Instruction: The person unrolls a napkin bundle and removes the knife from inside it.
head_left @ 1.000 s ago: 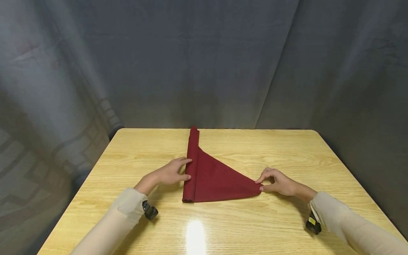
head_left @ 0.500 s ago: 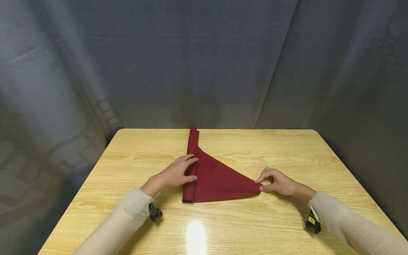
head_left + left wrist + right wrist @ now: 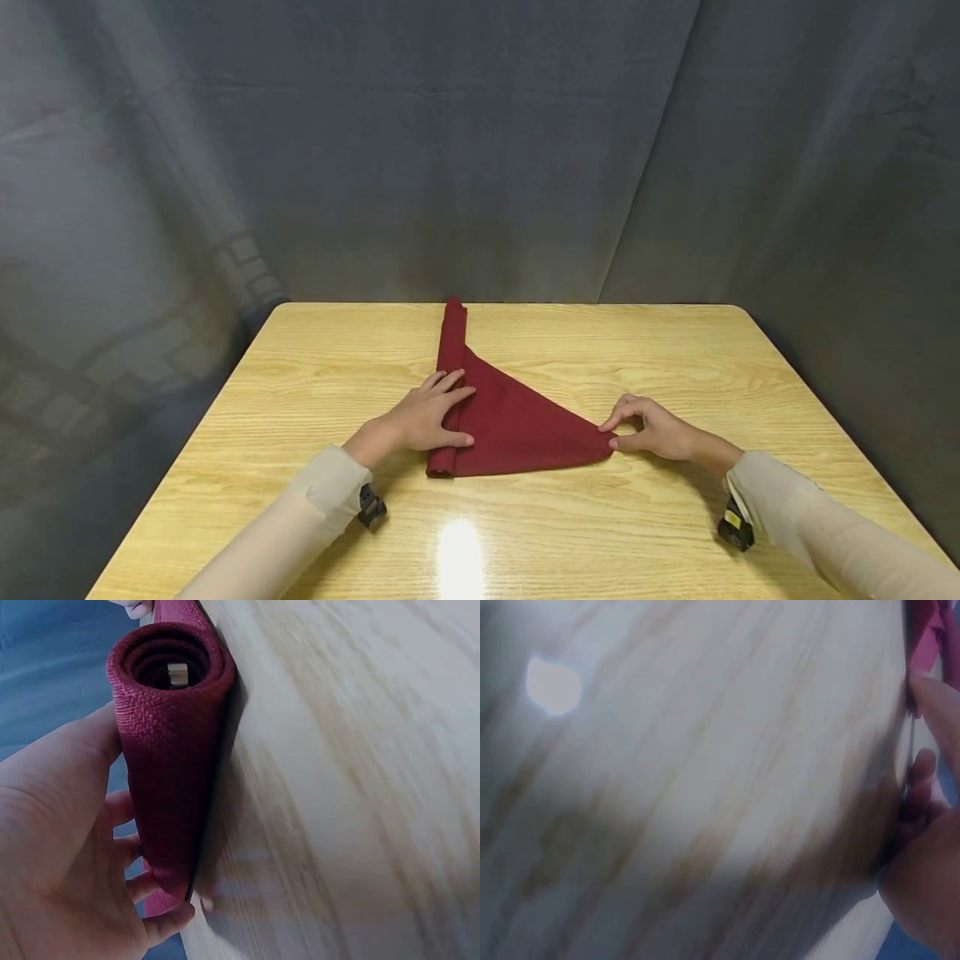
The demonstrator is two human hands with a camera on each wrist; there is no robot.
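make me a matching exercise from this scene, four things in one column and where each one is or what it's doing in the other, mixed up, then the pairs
Things
1. left hand
2. right hand
3. napkin
4. table

States
A. pinches the pointed corner of the cloth
B. pale wood, bears everything else
C. dark red, rolled along one side, flat triangle on the other
D. rests on the rolled edge, fingers laid over it

Pairs: 1-D, 2-A, 3-C, 4-B
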